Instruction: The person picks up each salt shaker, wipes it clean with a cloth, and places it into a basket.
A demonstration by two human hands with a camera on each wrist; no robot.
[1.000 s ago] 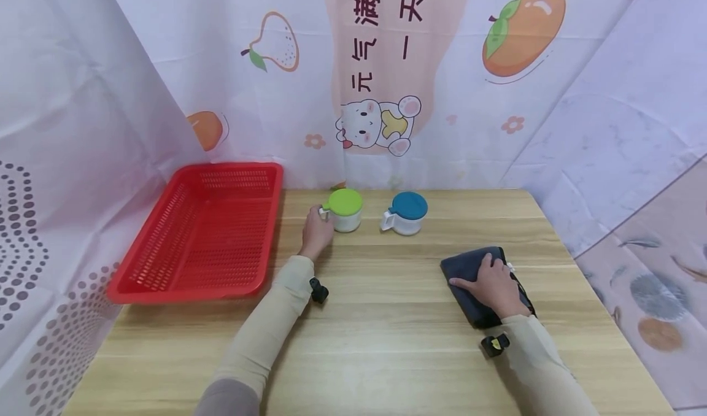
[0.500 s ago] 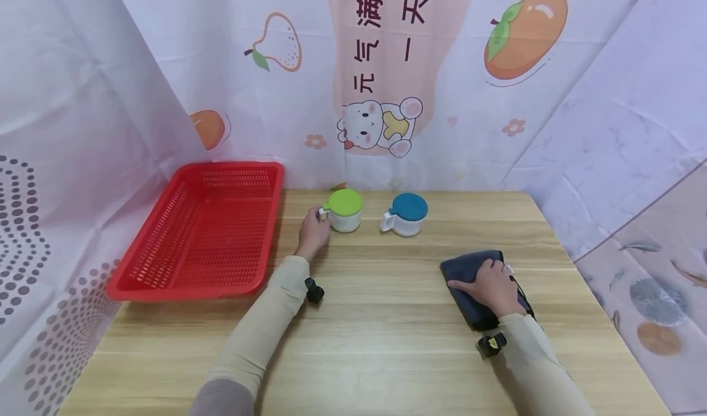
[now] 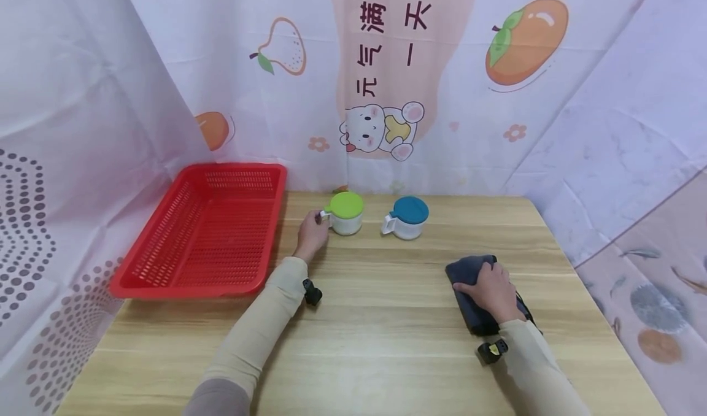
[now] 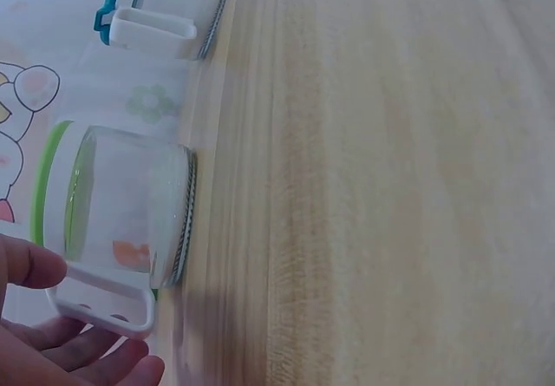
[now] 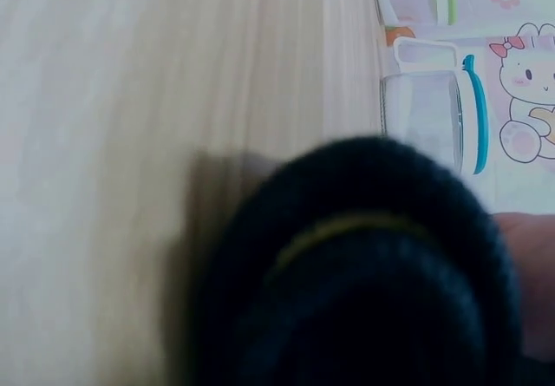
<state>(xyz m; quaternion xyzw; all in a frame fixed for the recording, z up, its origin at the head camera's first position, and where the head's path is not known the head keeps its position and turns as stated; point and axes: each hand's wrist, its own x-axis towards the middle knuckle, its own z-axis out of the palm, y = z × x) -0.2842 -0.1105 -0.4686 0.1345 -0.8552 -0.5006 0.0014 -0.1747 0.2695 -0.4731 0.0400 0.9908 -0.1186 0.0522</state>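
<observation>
My left hand [image 3: 312, 235] is at the white handle of a clear jar with a green lid [image 3: 347, 219]. In the left wrist view, the thumb rests at the handle's upper end and the fingers curl beneath the handle [image 4: 104, 299]. The jar stands upright on the table. At the right, my right hand [image 3: 495, 290] grips a dark grey folded cloth [image 3: 466, 270], thumb on its left side and fingers over the top. Its rounded dark fold [image 5: 373, 178] fills the lower part of the right wrist view, hiding most of that hand.
A second clear jar, with a blue lid [image 3: 410, 210] and white handle, stands right of the green-lidded one. The red plastic basket [image 3: 270, 238] sits at the left of the wooden table [image 3: 381, 342]. A printed curtain [image 3: 298, 115] hangs behind the table's back edge.
The cloth has bunched up under my right hand, its far edge now rumpled. My left hand stays at the jar's handle. The head view has shifted slightly.
</observation>
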